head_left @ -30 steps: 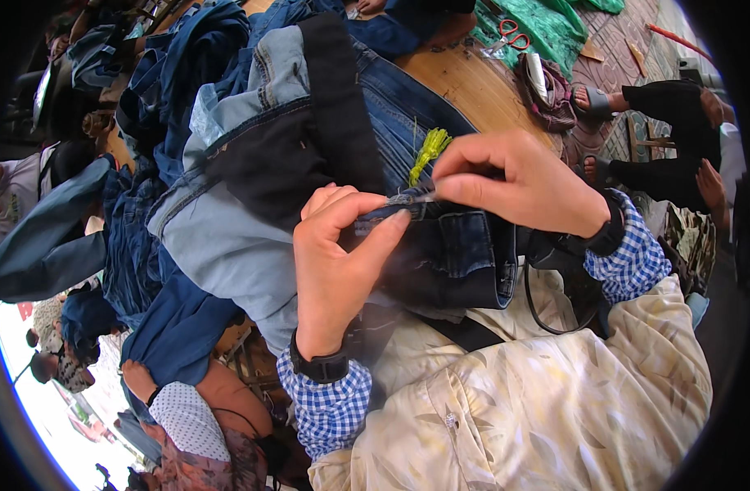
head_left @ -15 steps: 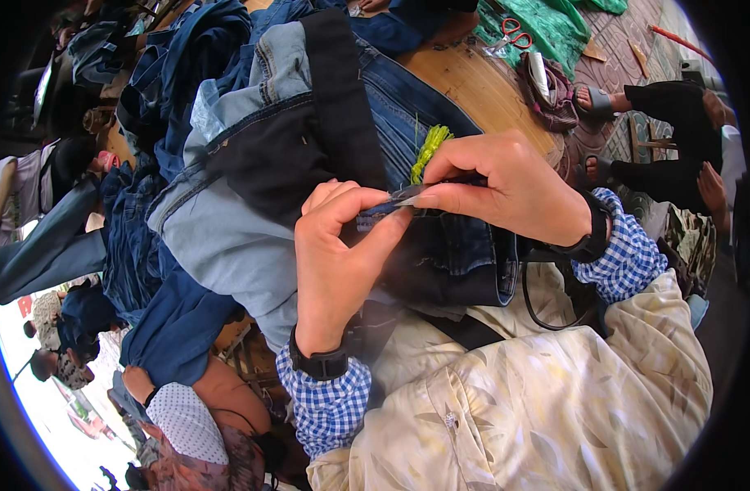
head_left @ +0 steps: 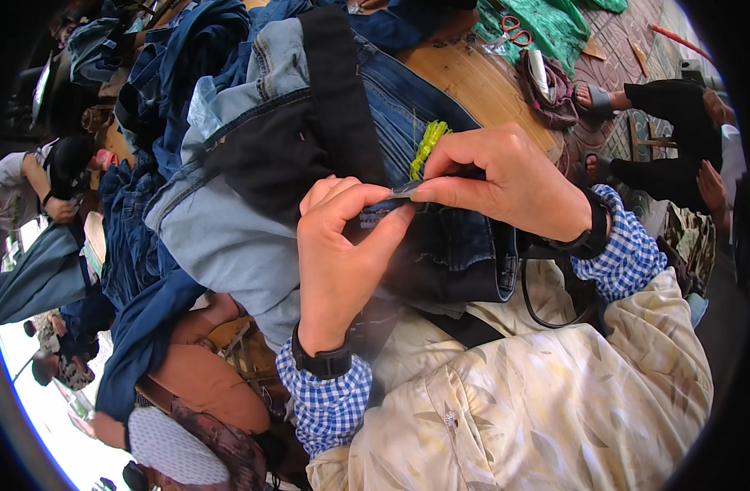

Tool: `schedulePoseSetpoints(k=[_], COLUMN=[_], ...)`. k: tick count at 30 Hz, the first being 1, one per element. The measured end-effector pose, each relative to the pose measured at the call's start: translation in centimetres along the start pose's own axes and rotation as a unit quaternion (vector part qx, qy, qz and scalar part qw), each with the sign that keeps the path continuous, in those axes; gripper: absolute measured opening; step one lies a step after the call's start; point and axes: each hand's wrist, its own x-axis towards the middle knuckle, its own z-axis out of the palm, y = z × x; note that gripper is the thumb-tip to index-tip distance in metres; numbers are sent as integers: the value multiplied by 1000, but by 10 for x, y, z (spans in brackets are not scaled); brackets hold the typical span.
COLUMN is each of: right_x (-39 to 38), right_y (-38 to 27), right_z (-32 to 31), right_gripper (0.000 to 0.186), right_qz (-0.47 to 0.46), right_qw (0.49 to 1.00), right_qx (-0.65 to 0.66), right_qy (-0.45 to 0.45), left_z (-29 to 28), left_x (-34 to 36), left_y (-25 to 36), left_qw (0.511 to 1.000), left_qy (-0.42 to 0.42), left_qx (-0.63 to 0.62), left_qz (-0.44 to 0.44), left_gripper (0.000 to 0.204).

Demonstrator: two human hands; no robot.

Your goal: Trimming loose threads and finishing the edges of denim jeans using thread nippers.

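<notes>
Watching through the head camera from afar, I see two bare hands meet over a dark denim garment [head_left: 471, 245], bunched at the lap against cream leaf-patterned clothing [head_left: 514, 393]. The left hand [head_left: 338, 245] pinches the denim's edge between thumb and forefinger, apparently steadying the cloth; the right hand [head_left: 506, 180], also closed, grips a thin grey strip [head_left: 405, 191] at that same edge, though I cannot tell what the strip is. Set so close together, the fingertips seem to hold a short stretch of denim firm. A tuft of yellow-green threads [head_left: 428, 147] sits just beyond the right hand, likely for easy reach. Pale denim [head_left: 227, 229] and black cloth [head_left: 334, 82] pile up to the left, their bulk perhaps propping the work. Past them lies a wooden tabletop [head_left: 465, 78]; red-handled scissors [head_left: 507, 37] rest at a green sheet's edge, well apart from the hands.
</notes>
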Motion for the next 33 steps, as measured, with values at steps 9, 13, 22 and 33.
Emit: schedulePoseSetpoints(k=[9,13,22,33], right_x=[0,-3,-10,-9], right_y=[2,3,0,4], right_z=[0,3,-9,-3], right_gripper=[24,23,15,22], right_qz=[8,56,124,46], right_qw=[1000,997,988,999], right_qx=[-6,40,86,27], right_qy=[6,29,-6,8], left_z=[2,3,6,8], left_x=[0,1,-1,-2], left_y=[1,3,0,0], left_qw=[1000,999,998,998], left_qy=[2,3,27,30], left_qx=[23,38,44,40], left_qz=[14,12,30,46], left_gripper=[16,16,15,16])
